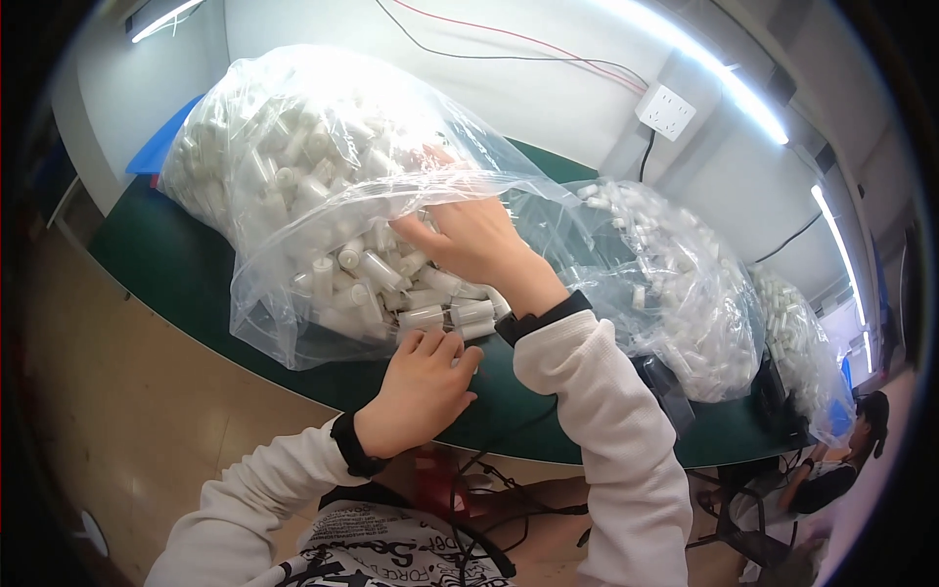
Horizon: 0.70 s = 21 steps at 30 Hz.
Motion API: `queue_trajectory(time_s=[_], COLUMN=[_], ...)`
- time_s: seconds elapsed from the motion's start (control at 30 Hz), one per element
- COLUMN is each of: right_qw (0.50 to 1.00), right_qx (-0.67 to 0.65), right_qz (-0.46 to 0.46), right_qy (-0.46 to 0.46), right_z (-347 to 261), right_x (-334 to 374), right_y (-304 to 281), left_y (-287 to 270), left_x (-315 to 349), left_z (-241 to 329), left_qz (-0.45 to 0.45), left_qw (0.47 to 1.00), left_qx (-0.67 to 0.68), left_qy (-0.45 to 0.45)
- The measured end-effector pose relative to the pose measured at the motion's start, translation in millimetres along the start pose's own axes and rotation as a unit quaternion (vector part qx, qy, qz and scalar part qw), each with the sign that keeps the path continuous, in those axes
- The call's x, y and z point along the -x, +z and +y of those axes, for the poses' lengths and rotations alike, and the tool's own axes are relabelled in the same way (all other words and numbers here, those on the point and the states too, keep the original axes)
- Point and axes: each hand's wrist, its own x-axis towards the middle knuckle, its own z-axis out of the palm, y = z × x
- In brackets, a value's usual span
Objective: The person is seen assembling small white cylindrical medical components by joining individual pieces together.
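right hand [479,240] reaches into the clear bag [293,166] on the green counter [176,264], grip curled among white tubes [430,315]; left hand [425,382], fingers loosely spread, steadies the bag's mouth.

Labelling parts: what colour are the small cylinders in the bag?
White cylinders, in a clear bag; head view.
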Motion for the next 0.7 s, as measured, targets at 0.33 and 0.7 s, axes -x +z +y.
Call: queue_trajectory(time_s=[0.33,0.7], right_qw=[0.963,0.895], right_qx=[-0.125,0.006], right_qz=[0.056,0.048], right_qy=[0.232,0.444], right_z=[36,82], right_x=[69,116], right_y=[-39,-22], left_y=[-31,-76], left_x=[-8,-43], left_z=[-11,-47], left_qz=[0.086,0.23], left_qw=[0.981,0.955], left_qx=[0.153,-0.174], left_qy=[-0.079,-0.074])
